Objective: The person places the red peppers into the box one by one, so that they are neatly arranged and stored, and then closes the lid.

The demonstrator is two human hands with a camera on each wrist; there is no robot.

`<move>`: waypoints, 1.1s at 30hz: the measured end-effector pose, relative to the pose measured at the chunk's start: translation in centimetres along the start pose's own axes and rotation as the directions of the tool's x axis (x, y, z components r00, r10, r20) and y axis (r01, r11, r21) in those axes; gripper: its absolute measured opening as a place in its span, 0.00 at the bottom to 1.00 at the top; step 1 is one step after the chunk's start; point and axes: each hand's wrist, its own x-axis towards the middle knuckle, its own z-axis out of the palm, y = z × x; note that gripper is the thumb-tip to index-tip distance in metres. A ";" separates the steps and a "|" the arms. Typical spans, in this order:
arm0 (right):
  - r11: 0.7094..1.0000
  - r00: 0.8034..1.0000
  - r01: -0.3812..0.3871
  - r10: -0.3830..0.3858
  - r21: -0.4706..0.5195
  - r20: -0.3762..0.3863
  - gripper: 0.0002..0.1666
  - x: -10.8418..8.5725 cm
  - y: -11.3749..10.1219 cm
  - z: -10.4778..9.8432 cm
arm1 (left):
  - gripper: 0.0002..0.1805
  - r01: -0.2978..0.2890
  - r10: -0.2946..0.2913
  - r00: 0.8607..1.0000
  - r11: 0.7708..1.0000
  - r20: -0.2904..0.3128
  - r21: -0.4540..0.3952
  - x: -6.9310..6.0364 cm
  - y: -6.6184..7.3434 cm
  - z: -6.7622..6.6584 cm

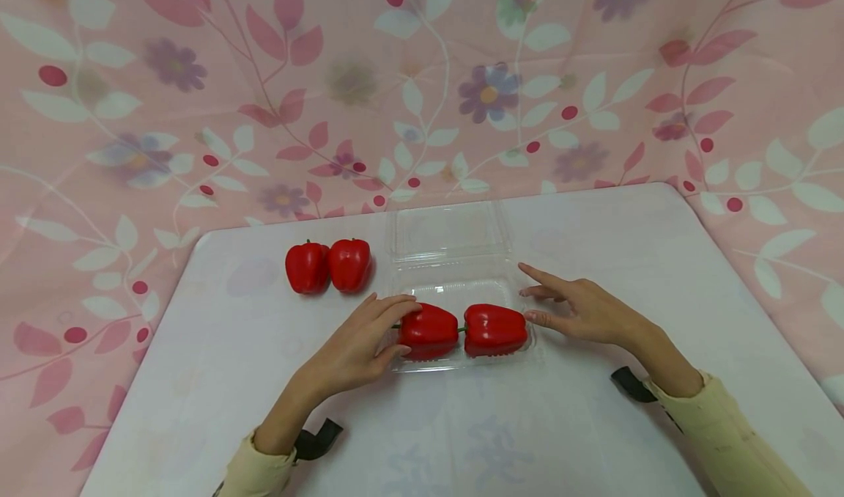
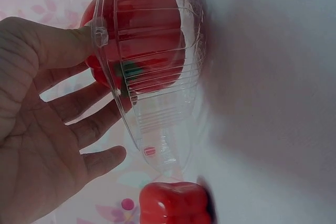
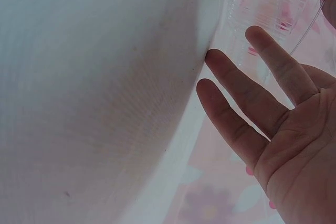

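Note:
In the head view, two red bell peppers lie on their sides in an open clear plastic clamshell box. My left hand holds the left bell pepper between thumb and fingers. The left wrist view shows that bell pepper through the box's ribbed wall, the thumb reaching over the rim. My right hand is at the box's right end, its thumb tip by the right bell pepper. In the right wrist view, the fingers of the right hand are spread and hold nothing.
Two more red bell peppers stand side by side on the white table, behind and left of the box: a left one and a right one. The box's clear lid lies folded back. A pink floral cloth hangs behind the table.

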 end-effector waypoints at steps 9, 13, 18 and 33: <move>1.000 1.000 -0.004 0.004 -0.004 -0.001 0.48 0.0 -0.1 -0.1 | 0.41 -0.001 0.001 1.000 1.000 -0.021 0.003 -0.2 -0.1 -0.3; 1.000 1.000 -0.001 0.001 -0.011 -0.001 0.47 0.0 -0.1 -0.1 | 0.40 -0.003 0.003 1.000 1.000 -0.020 0.012 -0.3 -0.2 -0.4; 1.000 1.000 -0.004 0.004 -0.002 0.000 0.47 0.0 0.0 -0.1 | 0.39 0.011 -0.011 0.999 1.000 -0.044 0.001 -0.4 0.0 -0.7; 1.000 1.000 0.011 -0.011 -0.003 -0.003 0.47 0.0 0.1 0.0 | 0.38 0.094 -0.102 0.986 0.994 -0.130 -0.062 -1.3 -0.4 -1.7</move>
